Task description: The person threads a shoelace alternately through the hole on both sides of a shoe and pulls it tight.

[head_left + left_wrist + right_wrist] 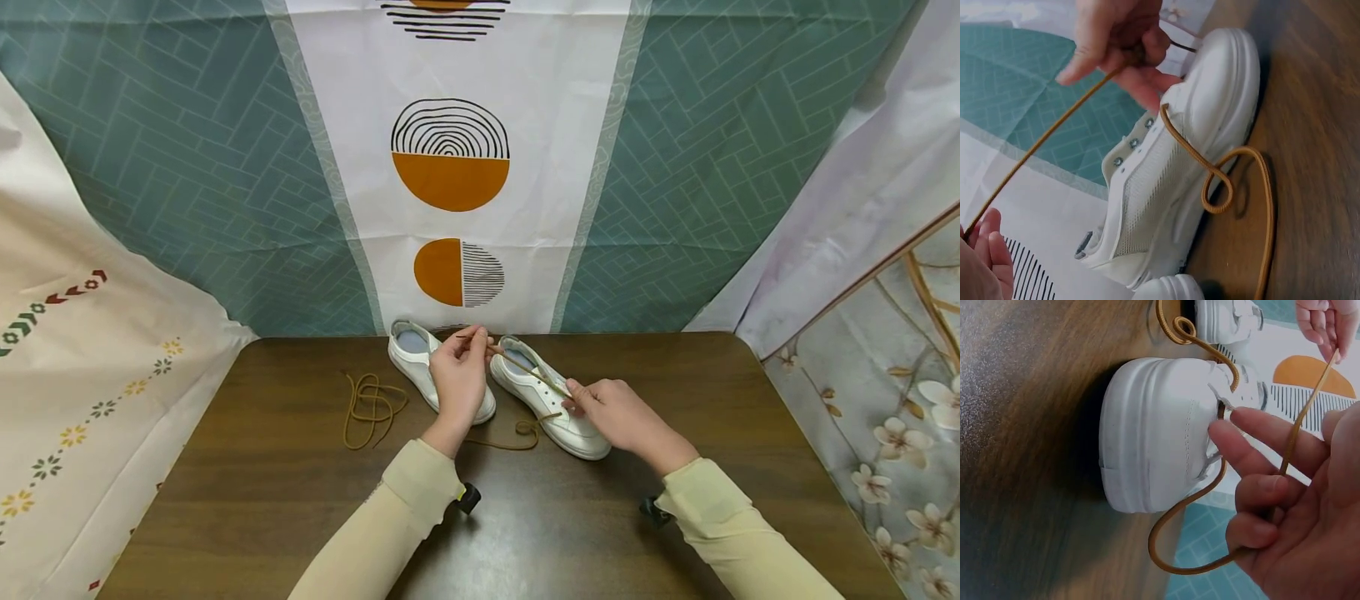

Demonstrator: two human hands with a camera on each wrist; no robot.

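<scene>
Two white low shoes stand side by side at the back of the table. My left hand (459,375), in front of the left shoe (412,362), pinches one end of a brown shoelace (1041,142). This lace stretches taut across to my right hand (626,417), beside the right shoe (581,440). In the right wrist view, the right hand's ring and little fingers curl round the lace, while two straighter fingers (1241,447) reach to the lowest eyelets. There the lace passes through the shoe. Its other end lies looped on the table. The upper eyelets (1134,144) hold no lace.
A second brown lace (348,417) lies in loose coils left of the shoes on the dark wooden table (285,500). A patterned cloth (480,225) hangs right behind the table's back edge. Further cloths hang at both sides.
</scene>
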